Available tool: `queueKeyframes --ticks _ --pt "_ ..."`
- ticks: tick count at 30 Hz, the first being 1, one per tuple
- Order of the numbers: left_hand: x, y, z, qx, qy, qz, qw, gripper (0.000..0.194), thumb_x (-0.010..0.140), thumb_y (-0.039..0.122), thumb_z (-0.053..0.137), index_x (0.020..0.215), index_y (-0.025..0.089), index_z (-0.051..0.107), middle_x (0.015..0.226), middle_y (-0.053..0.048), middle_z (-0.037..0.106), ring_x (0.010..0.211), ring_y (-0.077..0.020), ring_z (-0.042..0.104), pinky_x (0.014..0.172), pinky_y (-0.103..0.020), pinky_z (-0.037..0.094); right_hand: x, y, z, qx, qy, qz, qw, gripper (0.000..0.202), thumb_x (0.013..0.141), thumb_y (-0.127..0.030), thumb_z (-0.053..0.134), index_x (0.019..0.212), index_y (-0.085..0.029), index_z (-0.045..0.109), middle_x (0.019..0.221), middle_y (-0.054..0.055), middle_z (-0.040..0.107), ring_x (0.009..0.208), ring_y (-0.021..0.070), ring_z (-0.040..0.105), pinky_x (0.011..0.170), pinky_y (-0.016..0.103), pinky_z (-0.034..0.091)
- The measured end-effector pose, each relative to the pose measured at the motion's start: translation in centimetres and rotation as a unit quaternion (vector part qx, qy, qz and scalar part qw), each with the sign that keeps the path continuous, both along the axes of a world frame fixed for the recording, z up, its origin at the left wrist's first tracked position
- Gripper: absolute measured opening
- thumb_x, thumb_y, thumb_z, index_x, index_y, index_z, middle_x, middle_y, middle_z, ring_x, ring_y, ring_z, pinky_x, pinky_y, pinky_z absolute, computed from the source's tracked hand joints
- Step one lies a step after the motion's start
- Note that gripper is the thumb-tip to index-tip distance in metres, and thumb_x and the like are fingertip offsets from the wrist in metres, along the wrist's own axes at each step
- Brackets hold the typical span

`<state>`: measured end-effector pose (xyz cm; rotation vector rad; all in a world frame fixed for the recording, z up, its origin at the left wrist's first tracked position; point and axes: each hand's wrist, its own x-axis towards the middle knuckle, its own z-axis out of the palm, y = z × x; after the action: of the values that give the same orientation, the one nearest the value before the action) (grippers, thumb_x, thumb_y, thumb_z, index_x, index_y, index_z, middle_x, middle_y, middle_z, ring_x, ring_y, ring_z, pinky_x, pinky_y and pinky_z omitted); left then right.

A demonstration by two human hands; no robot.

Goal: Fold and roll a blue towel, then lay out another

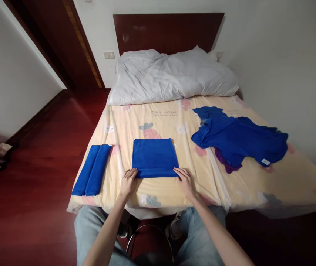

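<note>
A blue towel (155, 153) lies on the bed in front of me, with a narrow strip along its near edge folded over. My left hand (129, 181) holds the left end of that strip, fingertips on top of the cloth. At the right end, my right hand (184, 180) grips the same strip; both thumbs are partly hidden. To the left lies another blue towel (93, 170), folded into a long shape with a lengthwise groove. A loose heap of blue towels (241, 138) sits on the right, and a purple cloth (226, 160) shows from under it.
The bed wears a pale yellow sheet (152, 197) with carrot prints. A bunched white quilt (171, 79) lies against the dark wooden headboard (169, 31). A round metal stool rim (149, 226) shows between my legs. Red wooden floor (41, 177) runs along the left.
</note>
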<state>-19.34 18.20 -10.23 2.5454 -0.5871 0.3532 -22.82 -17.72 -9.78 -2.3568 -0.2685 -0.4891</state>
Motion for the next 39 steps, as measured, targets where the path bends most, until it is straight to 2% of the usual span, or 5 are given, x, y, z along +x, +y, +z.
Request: queueKeyframes --ticks 7,15,23,30,39 --pt "-0.3 1.3 1.1 -0.022 -0.010 -0.053 0.998 0.045 0.096 0.007 0.046 0.135 0.020 0.067 0.138 -0.011 0.068 0.123 -0.0299 0.061 0.103 -0.053 0.052 0.0 -0.8 0.4 -0.001 -0.013 0.017 1.000 0.061 0.083 0.001 0.043 0.130 -0.025 0.073 0.121 0.007 0.074 0.114 0.0232 0.067 0.104 0.046 0.055" --pt "-6.8 4.7 0.2 -0.107 0.042 -0.109 0.987 0.042 0.100 0.014 0.049 0.137 0.026 0.066 0.135 -0.009 0.070 0.114 -0.0242 0.065 0.097 -0.045 0.056 -6.7 -2.3 0.3 -0.014 0.022 0.140 0.990 0.061 0.089 0.000 0.040 0.133 -0.028 0.071 0.122 0.006 0.074 0.116 0.0217 0.067 0.101 0.043 0.057" --pt "-6.8 4.0 0.3 -0.231 0.121 0.010 0.965 0.045 0.083 0.007 0.051 0.117 0.024 0.076 0.113 -0.006 0.077 0.105 -0.0227 0.072 0.095 -0.040 0.060 -6.6 -1.4 -0.7 0.121 0.104 0.037 0.987 0.045 0.082 -0.008 0.048 0.110 -0.025 0.078 0.111 0.008 0.074 0.108 0.0229 0.068 0.098 0.042 0.057" --pt "-6.9 4.2 1.5 -0.247 0.165 0.045 0.954 0.030 0.094 0.025 0.053 0.113 0.021 0.075 0.112 -0.008 0.077 0.105 -0.0243 0.073 0.094 -0.039 0.059 -6.2 -1.7 -0.9 0.213 0.196 -0.016 0.957 0.032 0.086 -0.031 0.055 0.107 -0.021 0.078 0.112 0.010 0.076 0.107 0.0265 0.071 0.101 0.044 0.056" --pt "-4.2 2.1 3.2 -0.217 0.202 0.149 0.943 0.042 0.099 0.054 0.047 0.099 0.018 0.070 0.093 -0.009 0.075 0.083 -0.0240 0.070 0.080 -0.036 0.055 -4.5 -0.3 -0.8 0.182 0.190 -0.117 0.958 0.048 0.094 -0.060 0.052 0.098 -0.017 0.073 0.093 0.012 0.077 0.088 0.0274 0.071 0.082 0.036 0.057"
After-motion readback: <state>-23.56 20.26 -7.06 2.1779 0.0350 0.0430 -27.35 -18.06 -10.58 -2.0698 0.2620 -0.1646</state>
